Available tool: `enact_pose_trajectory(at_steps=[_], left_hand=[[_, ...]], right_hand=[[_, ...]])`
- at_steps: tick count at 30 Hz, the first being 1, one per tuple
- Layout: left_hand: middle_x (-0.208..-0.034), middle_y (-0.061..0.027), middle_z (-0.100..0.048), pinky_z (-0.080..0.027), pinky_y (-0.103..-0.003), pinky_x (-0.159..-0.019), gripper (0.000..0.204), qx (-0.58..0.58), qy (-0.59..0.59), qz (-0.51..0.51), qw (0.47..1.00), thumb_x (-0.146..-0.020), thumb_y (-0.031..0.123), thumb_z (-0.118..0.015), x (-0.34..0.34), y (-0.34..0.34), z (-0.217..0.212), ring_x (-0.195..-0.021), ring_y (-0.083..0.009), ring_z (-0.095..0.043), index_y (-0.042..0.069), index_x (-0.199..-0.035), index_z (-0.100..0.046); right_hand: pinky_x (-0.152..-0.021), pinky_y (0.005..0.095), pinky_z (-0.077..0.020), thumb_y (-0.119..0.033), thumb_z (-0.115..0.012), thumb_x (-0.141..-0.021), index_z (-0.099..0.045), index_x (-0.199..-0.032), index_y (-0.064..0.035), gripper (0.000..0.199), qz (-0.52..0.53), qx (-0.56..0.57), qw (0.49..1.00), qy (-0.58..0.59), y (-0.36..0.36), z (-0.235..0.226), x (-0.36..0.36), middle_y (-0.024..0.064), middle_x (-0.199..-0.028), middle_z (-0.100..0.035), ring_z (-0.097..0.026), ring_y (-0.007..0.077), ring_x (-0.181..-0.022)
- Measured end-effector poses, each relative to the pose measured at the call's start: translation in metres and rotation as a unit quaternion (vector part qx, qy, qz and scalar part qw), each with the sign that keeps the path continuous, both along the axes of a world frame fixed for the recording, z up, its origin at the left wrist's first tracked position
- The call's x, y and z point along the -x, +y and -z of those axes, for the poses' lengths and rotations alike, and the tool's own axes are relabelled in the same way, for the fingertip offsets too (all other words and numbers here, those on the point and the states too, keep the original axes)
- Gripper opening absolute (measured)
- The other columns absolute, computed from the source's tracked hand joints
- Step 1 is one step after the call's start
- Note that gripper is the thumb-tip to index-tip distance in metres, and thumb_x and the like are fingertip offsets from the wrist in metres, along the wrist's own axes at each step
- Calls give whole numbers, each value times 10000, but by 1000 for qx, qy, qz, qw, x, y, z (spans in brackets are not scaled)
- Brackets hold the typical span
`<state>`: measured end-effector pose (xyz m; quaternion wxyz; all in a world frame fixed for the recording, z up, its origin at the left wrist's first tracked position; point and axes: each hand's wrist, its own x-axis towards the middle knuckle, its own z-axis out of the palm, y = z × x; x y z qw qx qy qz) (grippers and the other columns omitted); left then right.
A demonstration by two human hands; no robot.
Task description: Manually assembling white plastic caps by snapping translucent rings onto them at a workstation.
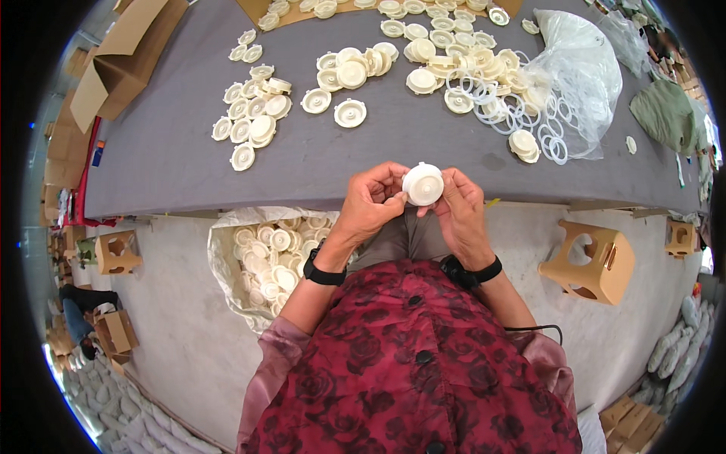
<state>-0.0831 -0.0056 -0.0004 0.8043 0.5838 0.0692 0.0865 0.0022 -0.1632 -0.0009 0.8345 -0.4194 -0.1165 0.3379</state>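
My left hand [370, 203] and my right hand [460, 208] together hold one round cream plastic cap [423, 184] just in front of the grey table's near edge [227, 198]. Fingers of both hands pinch its rim. Each wrist wears a black band. On the table lie several more cream caps [253, 113] in loose groups, and a heap of thin white rings [499, 106] beside a clear plastic bag [582, 68].
A white sack [227, 261] of cream caps sits on the floor at my left knee. Tan plastic stools stand at right [594, 261] and left [117, 252]. Cardboard boxes [125, 57] lie at the table's far left. A green cloth [669, 113] lies at the right end.
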Motion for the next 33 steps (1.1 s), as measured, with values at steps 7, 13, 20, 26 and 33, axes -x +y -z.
enact_pose_trajectory(at_steps=[7,13,20,26,33], left_hand=[[-1077,-71,-652,-516,-244,-812,436,35,-58,-69,995,-861,-82,-576,-17,-25,12,-926,-101,-623,-26,-1290,-521],[-1110,-111,-680,-530,-263,-805,485,96,-26,-114,989,-832,-76,-612,-13,-24,11,-945,-127,-647,-40,-1307,-521],[-1115,-119,-690,-539,-273,-813,553,191,11,-1,982,-808,-15,-638,-10,9,8,-945,-151,-669,-42,-1348,-522],[-1163,-124,-673,-538,-291,-848,576,232,-3,10,973,-809,-6,-624,-12,-6,18,-1012,-175,-659,-36,-1371,-501],[-1177,-118,-642,-542,-339,-854,642,337,-8,-18,941,-793,-6,-645,-8,-23,25,-970,-190,-646,-19,-1408,-459]], right_hand=[[-705,296,-568,-239,-499,-1047,-570,-1023,1,252,45,-48,995,76,8,17,6,104,-983,-663,-653,159,-807],[-657,286,-543,-207,-528,-1032,-564,-1066,-9,205,57,-14,996,60,9,10,-1,83,-960,-651,-635,137,-824],[-525,202,-496,-95,-618,-952,-530,-1281,17,359,-132,54,990,2,-12,-7,-37,47,-881,-646,-625,99,-708],[-587,225,-568,-40,-626,-927,-531,-1243,52,343,-125,6,991,39,-10,-5,-32,66,-870,-649,-637,106,-708],[-569,245,-543,-40,-620,-932,-515,-1214,51,314,-50,16,998,23,-4,2,-15,84,-884,-657,-645,125,-717]])
